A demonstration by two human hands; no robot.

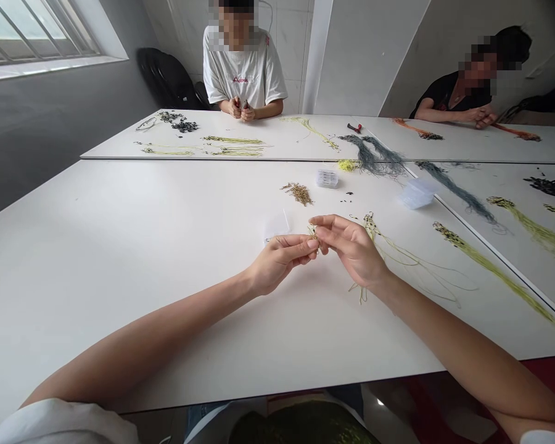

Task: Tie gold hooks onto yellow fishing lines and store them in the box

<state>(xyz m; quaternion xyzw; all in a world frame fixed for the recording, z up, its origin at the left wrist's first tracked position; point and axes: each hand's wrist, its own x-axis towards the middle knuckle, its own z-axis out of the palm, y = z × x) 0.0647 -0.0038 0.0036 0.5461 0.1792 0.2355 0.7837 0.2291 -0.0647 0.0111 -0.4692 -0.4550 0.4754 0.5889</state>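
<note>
My left hand [277, 262] and my right hand [354, 250] meet above the white table, fingertips almost touching. Both are closed in a pinch on a thin yellow-green cord [311, 230] with small dark and gold parts, too small to make out fully. A loose end of cord hangs below my right hand. Just behind my left hand lies a clear plastic lid or box [277, 226]. To the right of my right hand rests a loose bunch of yellow-green cords [411, 262] with dark fittings at one end.
A heap of small gold metal pieces [298, 193] and a clear compartment box [327, 179] lie beyond my hands. Another clear box [417, 193] stands farther right. Yellow-green cord bundles [494, 265] and grey cord bundles [370, 154] lie around. Two people sit across the table [120, 246].
</note>
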